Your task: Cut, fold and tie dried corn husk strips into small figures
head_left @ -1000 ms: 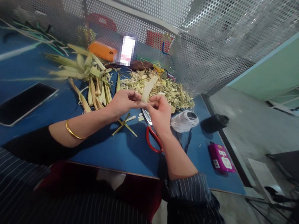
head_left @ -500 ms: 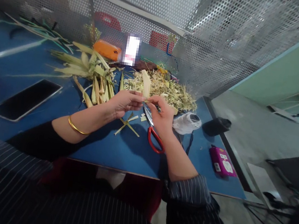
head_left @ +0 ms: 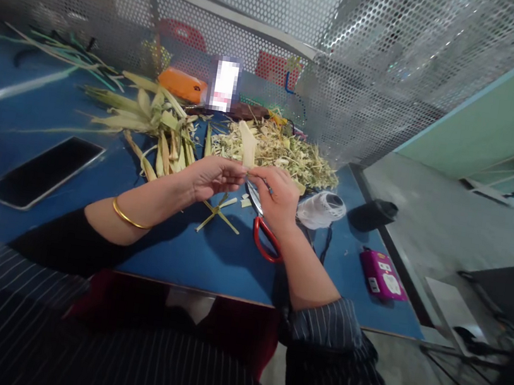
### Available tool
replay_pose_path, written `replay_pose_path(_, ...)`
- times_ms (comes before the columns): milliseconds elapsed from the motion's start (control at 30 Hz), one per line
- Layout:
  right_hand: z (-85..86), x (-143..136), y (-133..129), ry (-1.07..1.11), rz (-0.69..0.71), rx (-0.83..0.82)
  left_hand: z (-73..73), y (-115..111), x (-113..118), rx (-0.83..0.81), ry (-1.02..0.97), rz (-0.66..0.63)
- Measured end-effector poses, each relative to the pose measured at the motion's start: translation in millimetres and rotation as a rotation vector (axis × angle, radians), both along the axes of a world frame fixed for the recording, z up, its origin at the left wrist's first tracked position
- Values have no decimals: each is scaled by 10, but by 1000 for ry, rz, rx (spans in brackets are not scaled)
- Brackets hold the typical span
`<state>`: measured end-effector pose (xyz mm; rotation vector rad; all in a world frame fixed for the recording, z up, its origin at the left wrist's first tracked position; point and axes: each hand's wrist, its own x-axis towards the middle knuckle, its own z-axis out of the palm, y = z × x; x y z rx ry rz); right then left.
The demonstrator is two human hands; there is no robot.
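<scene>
At a blue worktable (head_left: 208, 267), seen in the head-worn view, a person in pinstriped sleeves works a pale leaf strip (head_left: 247, 146) between two bare hands. The strip stands upright above the tabletop, its lower end caught where the fingertips meet. The left hand (head_left: 215, 178) appears to pinch that end, its remaining fingers loosely curled; the right hand (head_left: 278, 193) closes thumb and forefinger on the same spot. The step looks like folding or gathering the base, though the detail is too small to confirm; the next move seems to call for a firm hold with one hand while the other adjusts the leaf. Just below the hands lie a small star-shaped piece of crossed strips (head_left: 218, 210) and red-handled scissors (head_left: 266, 242), partly covered by the right hand. Beyond spread a bundle of long leaves (head_left: 167, 135) and a heap of shredded leaf (head_left: 303, 156). A dark-screened phone (head_left: 42, 172) rests at left; a white spool (head_left: 322, 210), a black roll (head_left: 372, 216) and a purple packet (head_left: 383, 276) sit at right. A perforated metal screen (head_left: 261, 27) backs the table, with a pale green wall (head_left: 490, 126) and bare grey floor (head_left: 423, 197) to the right.
</scene>
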<state>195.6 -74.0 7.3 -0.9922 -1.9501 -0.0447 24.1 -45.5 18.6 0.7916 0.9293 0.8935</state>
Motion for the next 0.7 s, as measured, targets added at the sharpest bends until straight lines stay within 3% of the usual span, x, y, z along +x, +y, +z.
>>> replay_pose_path(167, 11, -23, -23, 97, -11, -72, 14, -14, -8, 12, 5, -42)
replay_pose_path(467, -14, -52, -5, 377, 26, -312, -8, -72, 64, 419, 158, 23)
replay_pose_path(700, -46, -92, 16, 558, -20, -393, -20, -77, 99, 510, 215, 79)
